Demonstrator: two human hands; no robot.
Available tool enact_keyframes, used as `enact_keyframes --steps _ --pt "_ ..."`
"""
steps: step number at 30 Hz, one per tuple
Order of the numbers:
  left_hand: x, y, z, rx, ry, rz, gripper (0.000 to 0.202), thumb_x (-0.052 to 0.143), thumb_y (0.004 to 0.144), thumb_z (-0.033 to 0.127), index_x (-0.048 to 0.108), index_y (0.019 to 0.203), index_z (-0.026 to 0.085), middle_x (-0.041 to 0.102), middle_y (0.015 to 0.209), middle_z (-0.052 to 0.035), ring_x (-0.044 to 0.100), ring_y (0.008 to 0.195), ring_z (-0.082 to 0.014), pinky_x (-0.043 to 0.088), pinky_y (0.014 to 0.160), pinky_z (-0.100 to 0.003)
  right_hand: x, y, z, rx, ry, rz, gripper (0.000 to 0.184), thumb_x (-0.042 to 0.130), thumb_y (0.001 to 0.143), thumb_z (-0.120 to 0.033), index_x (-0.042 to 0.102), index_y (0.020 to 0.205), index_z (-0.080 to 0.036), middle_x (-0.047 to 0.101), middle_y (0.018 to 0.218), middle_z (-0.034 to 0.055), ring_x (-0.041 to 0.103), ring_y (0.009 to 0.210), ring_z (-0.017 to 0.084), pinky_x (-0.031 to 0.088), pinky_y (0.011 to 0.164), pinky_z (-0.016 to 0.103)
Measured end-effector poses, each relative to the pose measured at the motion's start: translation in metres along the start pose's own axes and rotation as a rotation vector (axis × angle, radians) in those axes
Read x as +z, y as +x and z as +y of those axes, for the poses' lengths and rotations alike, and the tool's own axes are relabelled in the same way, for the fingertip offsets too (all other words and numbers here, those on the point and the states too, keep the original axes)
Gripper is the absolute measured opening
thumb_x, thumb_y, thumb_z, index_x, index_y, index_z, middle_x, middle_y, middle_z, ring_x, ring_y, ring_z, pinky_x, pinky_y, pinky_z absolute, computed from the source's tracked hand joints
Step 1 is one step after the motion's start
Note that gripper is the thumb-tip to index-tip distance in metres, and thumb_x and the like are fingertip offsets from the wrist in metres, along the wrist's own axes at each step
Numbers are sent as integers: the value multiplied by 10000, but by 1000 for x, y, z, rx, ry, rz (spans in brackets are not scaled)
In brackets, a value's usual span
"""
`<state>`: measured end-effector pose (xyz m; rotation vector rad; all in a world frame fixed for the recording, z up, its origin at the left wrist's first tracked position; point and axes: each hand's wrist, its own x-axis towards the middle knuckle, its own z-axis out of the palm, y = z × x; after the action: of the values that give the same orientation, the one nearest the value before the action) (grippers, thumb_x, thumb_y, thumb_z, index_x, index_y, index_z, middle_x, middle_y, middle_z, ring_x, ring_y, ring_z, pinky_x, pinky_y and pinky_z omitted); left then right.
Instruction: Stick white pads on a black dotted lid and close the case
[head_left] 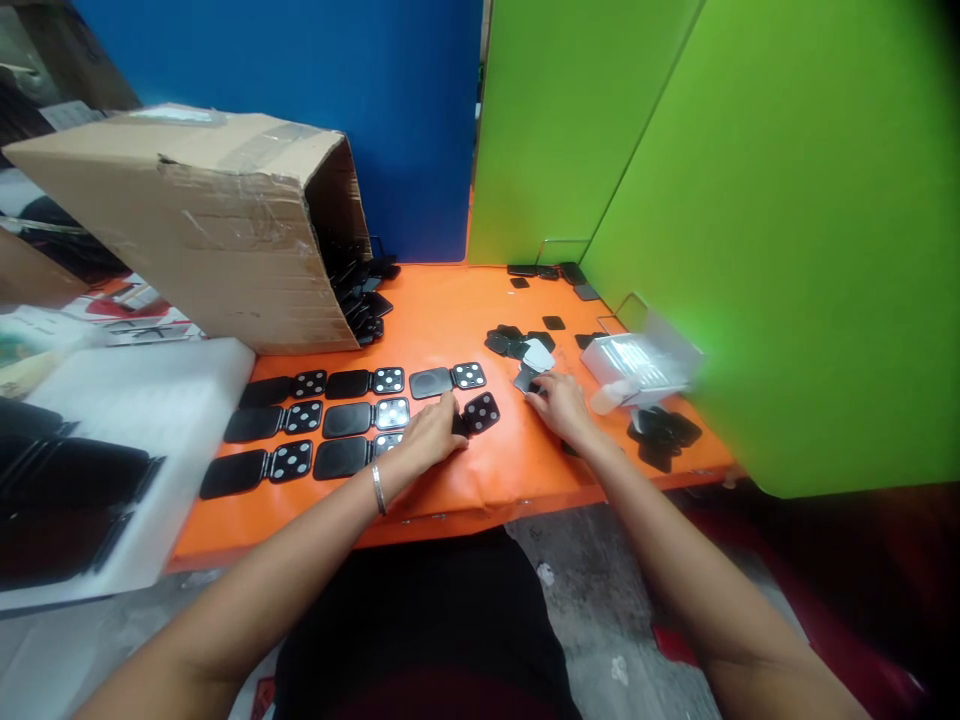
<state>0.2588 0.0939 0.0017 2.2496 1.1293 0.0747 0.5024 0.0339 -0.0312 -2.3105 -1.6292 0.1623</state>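
Dotted case point(481, 412) pinched in left hand point(433, 432); right hand point(562, 407) half-curled, grip unclear; carton point(232, 255) holds black pieces point(358, 285).

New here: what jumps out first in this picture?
First, the vivid orange tabletop, bordered by a blue panel and green panels. Then the big cardboard box at left, black pieces at its open mouth. Front and centre, the left hand touches a dotted black case.

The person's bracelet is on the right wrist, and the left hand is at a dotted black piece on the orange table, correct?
Not quite: the head camera's view shows the bracelet on the left wrist. The left hand is at a dotted black piece on the orange table.
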Motion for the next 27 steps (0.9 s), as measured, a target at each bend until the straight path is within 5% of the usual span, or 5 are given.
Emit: enact_keyframes --steps 4,10,15,22,27 --pt "1 -20 -3 -25 -231 -30 258 691 704 283 571 917 199 653 923 -27 610 852 -229 401 659 -272 -6 17 0 112 78 -1 237 651 749 -268 666 941 -131 650 939 122 559 931 265 424 796 345" --pt "5 -74 -10 -92 -716 -173 370 699 668 368 577 964 183 620 793 15 594 748 -182 446 647 -255 -8 36 4 232 140 -89 280 745 625 -277 601 831 -153 618 814 52 558 772 199 410 655 280" --pt "10 -101 -14 -139 -779 -147 331 671 706 373 608 963 175 652 861 -2 609 815 -192 463 709 -263 -9 35 2 263 154 -60 354 727 595 -255 534 881 -177 590 850 43 540 759 192 393 630 278" --pt "21 -89 -16 -130 -626 28 373 667 739 290 621 1098 199 687 1034 -35 630 954 -224 470 835 -299 -14 -12 -10 -41 340 282 69 494 748 -184 504 812 -207 589 786 44 556 746 202 421 690 314" --pt "22 -81 -15 -132 -537 83 378 647 769 261 618 1143 216 688 1081 -39 629 989 -231 470 857 -314 -12 -61 -13 -195 383 93 175 575 823 -359 561 740 -206 608 757 39 551 679 181 430 641 300"
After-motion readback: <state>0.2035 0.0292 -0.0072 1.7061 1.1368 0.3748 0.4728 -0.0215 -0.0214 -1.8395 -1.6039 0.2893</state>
